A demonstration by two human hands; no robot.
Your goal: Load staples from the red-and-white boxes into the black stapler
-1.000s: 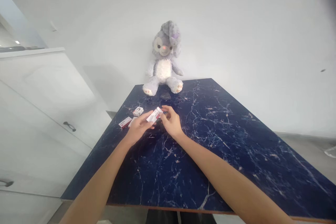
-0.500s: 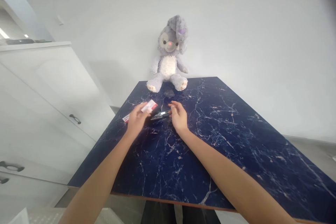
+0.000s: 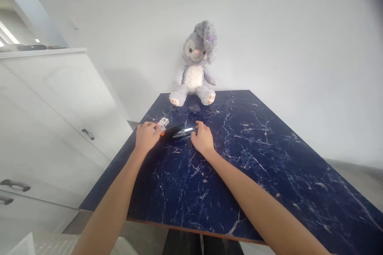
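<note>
A person's two bare hands reach over a dark blue, marble-patterned table (image 3: 239, 159). Between them lie a dark item (image 3: 171, 130), too blurred for me to tell whether it is a container, and a slim black-and-silver object (image 3: 186, 130). A small white box (image 3: 163, 122) with dark print sits just beyond the left fingertips; its contents are hidden from view.

The left hand (image 3: 146, 137) is palm down, fingers bent; I cannot tell whether anything is under it. The right hand (image 3: 203, 139) is narrowed, thumb and forefinger at the slim object's right end; whether they grip it is unclear.

At the far edge sits a grey plush toy (image 3: 194, 75) with a cream belly. To the left, a white cabinet (image 3: 60, 119) has its visible fronts closed, concealing the inside. Below the table, at lower left, a pale box-like thing (image 3: 54, 244) shows partly.
</note>
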